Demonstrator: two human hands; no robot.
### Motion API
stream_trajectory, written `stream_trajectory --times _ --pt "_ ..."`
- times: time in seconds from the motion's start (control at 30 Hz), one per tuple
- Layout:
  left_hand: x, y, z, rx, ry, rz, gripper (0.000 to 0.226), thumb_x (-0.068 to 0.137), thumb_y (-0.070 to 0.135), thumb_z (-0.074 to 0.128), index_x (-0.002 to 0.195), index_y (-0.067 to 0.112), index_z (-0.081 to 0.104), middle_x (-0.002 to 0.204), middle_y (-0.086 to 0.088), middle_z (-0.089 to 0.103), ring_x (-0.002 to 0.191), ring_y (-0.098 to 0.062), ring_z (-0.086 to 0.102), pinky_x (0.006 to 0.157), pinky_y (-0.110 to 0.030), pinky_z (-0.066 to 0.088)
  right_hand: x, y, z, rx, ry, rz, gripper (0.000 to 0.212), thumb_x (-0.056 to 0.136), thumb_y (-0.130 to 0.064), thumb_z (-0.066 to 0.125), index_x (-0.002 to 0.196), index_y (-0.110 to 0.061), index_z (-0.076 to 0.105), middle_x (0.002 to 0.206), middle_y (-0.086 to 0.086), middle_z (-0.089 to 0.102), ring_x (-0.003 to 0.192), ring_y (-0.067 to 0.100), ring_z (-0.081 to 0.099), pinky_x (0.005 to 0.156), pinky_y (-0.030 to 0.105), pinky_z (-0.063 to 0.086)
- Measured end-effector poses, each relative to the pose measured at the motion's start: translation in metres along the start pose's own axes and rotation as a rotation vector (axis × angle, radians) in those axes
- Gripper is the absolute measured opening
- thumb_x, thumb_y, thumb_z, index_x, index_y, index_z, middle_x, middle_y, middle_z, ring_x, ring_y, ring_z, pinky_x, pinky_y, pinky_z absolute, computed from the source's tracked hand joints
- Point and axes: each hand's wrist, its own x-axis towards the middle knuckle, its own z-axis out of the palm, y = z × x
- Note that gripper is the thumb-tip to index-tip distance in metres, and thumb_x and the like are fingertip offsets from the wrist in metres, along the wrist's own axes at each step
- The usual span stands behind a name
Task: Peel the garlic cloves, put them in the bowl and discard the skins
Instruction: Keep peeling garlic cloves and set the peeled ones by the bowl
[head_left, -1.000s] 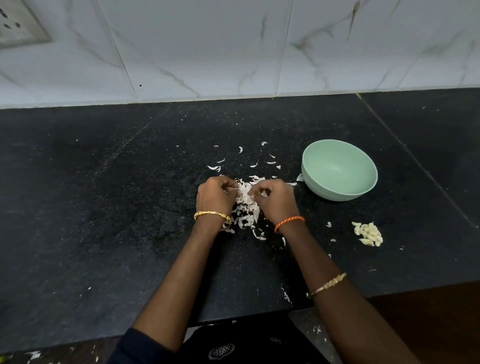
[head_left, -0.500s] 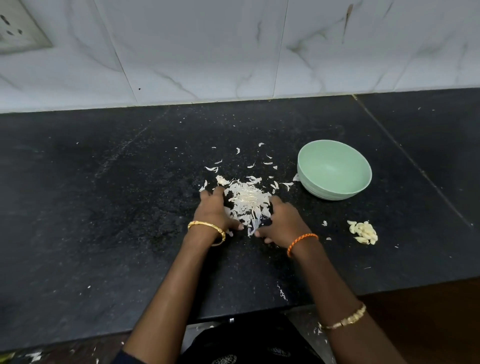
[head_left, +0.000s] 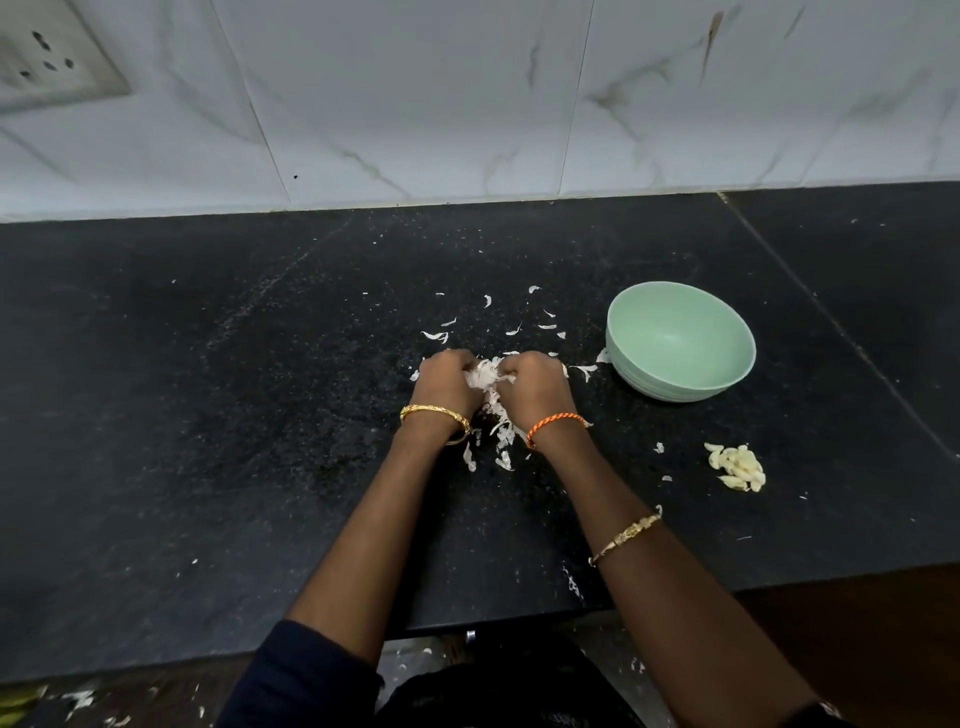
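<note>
Both hands were curled side by side over the heap of garlic skins (head_left: 488, 384) in the middle of the worktop (head_left: 208, 415). The left hand (head_left: 451, 383) had its fingers bent in around the left side of the heap, and the right hand (head_left: 535, 387) gripped the right side, knuckles up, with white skins showing between the two fists and trailing toward the front edge below the wrists. A gold bangle (head_left: 435, 418) sat on the left wrist, an orange thread (head_left: 556, 423) on the right. Loose skin flakes (head_left: 519, 328) lay scattered just behind the hands, toward the back edge. The green bowl (head_left: 644, 384) stood to the right of the hands, near but apart, nothing visible inside it. The peeled garlic cloves (head_left: 737, 466) lay in a small pile nearer the front edge, to the right, well apart from the hands.
</note>
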Motion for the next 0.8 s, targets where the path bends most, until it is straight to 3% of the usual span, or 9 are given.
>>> stream_trajectory --times 0.1,0.3,0.4,0.5,0.63,0.7,0.77,0.8 --pt "-0.001 -0.001 0.002 -0.018 0.043 0.006 0.011 0.081 0.002 0.064 0.090 0.001 0.068 0.086 -0.017 0.068 0.074 -0.023 0.055 0.060 -0.020 0.033 0.006 0.000 -0.006 0.023 -0.010 0.029 0.016 0.088 -0.008 0.064 0.101 -0.003 0.073 0.104 0.022 0.067 0.098 0.034 0.063 0.087 0.035 0.051" --pt "-0.004 0.001 -0.001 0.006 0.023 0.002 0.037 0.083 0.001 0.063 0.120 0.005 0.062 0.114 -0.012 0.066 0.107 -0.027 0.060 0.085 -0.024 0.043 0.013 -0.004 -0.025 -0.047 -0.178 0.022 0.034 0.090 0.001 0.052 0.114 -0.016 0.070 0.125 0.015 0.061 0.107 0.027 0.062 0.091 0.029 0.048" --pt "-0.005 0.002 -0.004 -0.004 0.050 -0.023 0.039 0.084 0.008 0.064 0.124 0.010 0.060 0.117 -0.012 0.065 0.108 -0.027 0.059 0.093 -0.031 0.047 0.013 -0.006 -0.035 -0.045 -0.164 -0.005 0.023 0.091 -0.004 0.058 0.104 -0.015 0.074 0.110 0.014 0.068 0.097 0.025 0.066 0.092 0.031 0.051" --pt "-0.009 0.003 -0.004 0.014 0.108 -0.046 0.036 0.086 0.010 0.061 0.121 0.013 0.062 0.112 -0.013 0.067 0.104 -0.029 0.061 0.091 -0.034 0.048 0.011 -0.005 -0.039 -0.001 -0.110 -0.025 0.010 0.088 -0.013 0.067 0.092 -0.012 0.076 0.099 0.012 0.072 0.091 0.023 0.067 0.090 0.037 0.053" --pt "-0.018 0.005 0.004 0.069 0.160 -0.016 0.034 0.088 0.011 0.058 0.121 0.010 0.063 0.117 -0.015 0.063 0.108 -0.030 0.059 0.091 -0.035 0.045 0.006 0.000 -0.035 0.030 -0.187 -0.034 0.023 0.086 -0.024 0.071 0.105 -0.012 0.073 0.113 0.011 0.069 0.105 0.024 0.063 0.096 0.036 0.049" --pt "-0.024 0.007 0.009 0.064 0.221 0.002 0.026 0.087 0.012 0.061 0.112 0.007 0.067 0.116 -0.015 0.061 0.105 -0.030 0.059 0.088 -0.034 0.045 0.002 0.005 -0.035 0.016 -0.218 -0.054 0.035 0.088 -0.020 0.069 0.122 -0.014 0.065 0.130 0.010 0.060 0.117 0.024 0.058 0.098 0.029 0.042" --pt "-0.031 0.012 0.011 0.020 0.336 0.013 0.012 0.086 0.019 0.065 0.081 0.007 0.068 0.098 -0.010 0.062 0.087 -0.025 0.059 0.073 -0.030 0.043 -0.002 0.008 -0.039 0.103 -0.100 -0.089 0.026 0.093 -0.015 0.061 0.118 -0.012 0.067 0.126 0.010 0.063 0.111 0.021 0.060 0.089 0.021 0.042" --pt "-0.037 0.019 0.013 0.007 0.403 -0.014 0.024 0.086 0.025 0.066 0.067 0.011 0.060 0.087 -0.007 0.060 0.077 -0.021 0.055 0.065 -0.029 0.038 -0.007 0.010 -0.042 0.174 -0.028 -0.094 0.021 0.093 -0.015 0.061 0.111 -0.009 0.070 0.119 0.010 0.066 0.106 0.019 0.062 0.087 0.020 0.043"
